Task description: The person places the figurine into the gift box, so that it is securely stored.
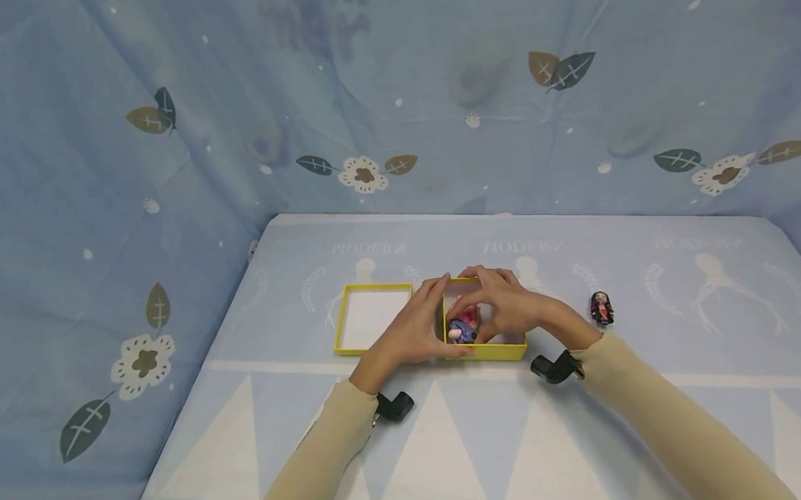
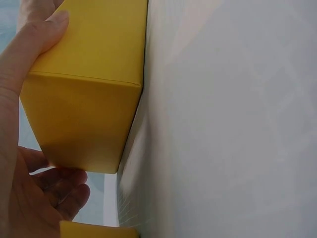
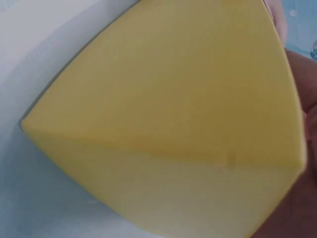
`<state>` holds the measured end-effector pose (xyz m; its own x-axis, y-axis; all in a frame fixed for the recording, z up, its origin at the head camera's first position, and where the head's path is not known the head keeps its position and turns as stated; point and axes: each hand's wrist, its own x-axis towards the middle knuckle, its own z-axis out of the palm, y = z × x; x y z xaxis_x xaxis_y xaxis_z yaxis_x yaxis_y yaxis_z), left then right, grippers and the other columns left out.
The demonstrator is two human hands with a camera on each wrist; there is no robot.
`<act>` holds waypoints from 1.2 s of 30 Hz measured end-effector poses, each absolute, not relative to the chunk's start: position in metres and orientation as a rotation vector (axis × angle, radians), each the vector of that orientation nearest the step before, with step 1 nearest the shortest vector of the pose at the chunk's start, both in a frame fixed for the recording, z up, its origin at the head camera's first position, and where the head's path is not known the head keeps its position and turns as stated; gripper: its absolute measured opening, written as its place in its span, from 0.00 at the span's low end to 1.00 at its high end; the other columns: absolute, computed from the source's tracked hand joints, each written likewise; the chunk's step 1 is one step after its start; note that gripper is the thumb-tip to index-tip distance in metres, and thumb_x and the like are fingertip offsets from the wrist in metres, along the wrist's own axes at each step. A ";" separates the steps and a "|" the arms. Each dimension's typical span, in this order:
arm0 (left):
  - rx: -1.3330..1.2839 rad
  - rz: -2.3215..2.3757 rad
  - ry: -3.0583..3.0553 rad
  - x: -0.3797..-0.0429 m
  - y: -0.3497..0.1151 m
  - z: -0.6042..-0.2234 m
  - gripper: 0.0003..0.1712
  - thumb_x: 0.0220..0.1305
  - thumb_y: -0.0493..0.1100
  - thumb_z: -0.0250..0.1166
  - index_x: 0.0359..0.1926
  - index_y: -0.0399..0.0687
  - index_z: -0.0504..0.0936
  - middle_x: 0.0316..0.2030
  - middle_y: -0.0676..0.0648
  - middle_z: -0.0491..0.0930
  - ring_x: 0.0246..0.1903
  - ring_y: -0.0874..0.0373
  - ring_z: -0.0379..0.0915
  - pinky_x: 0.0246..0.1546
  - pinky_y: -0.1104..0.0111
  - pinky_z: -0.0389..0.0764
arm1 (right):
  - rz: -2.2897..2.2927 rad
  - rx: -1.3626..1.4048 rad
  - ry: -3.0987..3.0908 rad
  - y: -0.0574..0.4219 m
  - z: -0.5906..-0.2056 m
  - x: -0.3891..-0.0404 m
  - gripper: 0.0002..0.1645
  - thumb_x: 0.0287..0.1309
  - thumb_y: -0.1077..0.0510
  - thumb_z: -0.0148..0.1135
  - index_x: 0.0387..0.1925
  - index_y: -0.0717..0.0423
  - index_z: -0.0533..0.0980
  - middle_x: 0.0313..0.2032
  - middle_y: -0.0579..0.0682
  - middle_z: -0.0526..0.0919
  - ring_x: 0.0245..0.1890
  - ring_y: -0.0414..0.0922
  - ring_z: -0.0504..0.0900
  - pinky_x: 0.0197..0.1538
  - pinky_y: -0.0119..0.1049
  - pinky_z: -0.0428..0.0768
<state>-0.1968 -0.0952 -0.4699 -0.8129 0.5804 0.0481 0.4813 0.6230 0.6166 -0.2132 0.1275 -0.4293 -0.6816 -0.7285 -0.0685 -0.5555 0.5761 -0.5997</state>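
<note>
A yellow open-topped box (image 1: 493, 352) with a pale inside lies on the table. My left hand (image 1: 412, 329) grips its left end, thumb along the front wall and fingers round the back; the left wrist view shows the thumb flat on the yellow side (image 2: 94, 44). My right hand (image 1: 507, 306) reaches in from above, fingers and thumb curled round a small blue doll (image 1: 461, 331) near the left end. Pinkish-red figure parts (image 1: 467, 312) show beside the blue one, partly hidden by the fingers. In the right wrist view the box wall (image 3: 173, 89) hides most of that hand.
The shallow yellow-rimmed lid (image 1: 373, 315) lies left of the box, white inside up. A small dark-haired doll in red and black (image 1: 600, 309) lies to the right. Blue patterned cloth (image 1: 433, 122) hangs behind the table.
</note>
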 end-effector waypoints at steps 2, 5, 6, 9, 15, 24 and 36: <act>0.885 0.957 2.688 -0.197 -0.095 -0.470 0.73 0.41 0.68 0.76 0.78 0.45 0.45 0.72 0.48 0.56 0.70 0.51 0.58 0.67 0.53 0.68 | -0.782 -1.048 2.509 0.127 -0.429 -0.213 0.30 0.40 0.56 0.81 0.49 0.37 0.83 0.68 0.62 0.61 0.72 0.58 0.50 0.66 0.67 0.45; 0.885 0.962 2.689 -0.196 -0.095 -0.470 0.73 0.41 0.68 0.76 0.78 0.45 0.45 0.72 0.48 0.56 0.70 0.51 0.58 0.67 0.53 0.68 | -0.752 -1.035 2.520 0.126 -0.428 -0.212 0.30 0.40 0.56 0.81 0.49 0.36 0.83 0.68 0.63 0.61 0.72 0.58 0.50 0.66 0.67 0.46; 0.886 0.958 2.689 -0.197 -0.095 -0.470 0.73 0.41 0.68 0.76 0.78 0.45 0.45 0.72 0.48 0.56 0.70 0.51 0.58 0.67 0.53 0.68 | -0.734 -1.033 2.528 0.126 -0.428 -0.212 0.29 0.41 0.55 0.81 0.49 0.36 0.83 0.68 0.63 0.61 0.72 0.59 0.51 0.66 0.68 0.46; 0.886 0.953 2.690 -0.197 -0.095 -0.470 0.73 0.42 0.68 0.76 0.78 0.46 0.44 0.71 0.48 0.56 0.69 0.51 0.58 0.67 0.54 0.68 | -0.695 -1.025 2.541 0.124 -0.427 -0.211 0.29 0.42 0.55 0.80 0.49 0.35 0.83 0.69 0.64 0.60 0.72 0.61 0.50 0.65 0.69 0.47; 0.886 0.948 2.690 -0.197 -0.095 -0.471 0.73 0.41 0.69 0.76 0.78 0.45 0.44 0.72 0.47 0.56 0.70 0.51 0.58 0.67 0.53 0.68 | -0.664 -1.022 2.539 0.125 -0.428 -0.211 0.28 0.43 0.56 0.79 0.50 0.34 0.83 0.70 0.65 0.58 0.73 0.63 0.48 0.66 0.69 0.46; 0.892 0.949 2.696 -0.198 -0.094 -0.472 0.73 0.41 0.69 0.76 0.78 0.45 0.45 0.71 0.47 0.56 0.69 0.51 0.58 0.66 0.53 0.68 | -0.618 -1.031 2.564 0.126 -0.431 -0.210 0.29 0.43 0.55 0.79 0.50 0.32 0.83 0.71 0.63 0.58 0.74 0.62 0.47 0.67 0.68 0.45; 0.874 0.929 2.705 -0.197 -0.094 -0.471 0.74 0.40 0.69 0.76 0.78 0.45 0.45 0.72 0.48 0.56 0.70 0.52 0.58 0.68 0.55 0.67 | -0.505 -1.109 2.622 0.124 -0.435 -0.210 0.26 0.41 0.52 0.81 0.47 0.34 0.84 0.70 0.64 0.60 0.73 0.62 0.51 0.66 0.67 0.50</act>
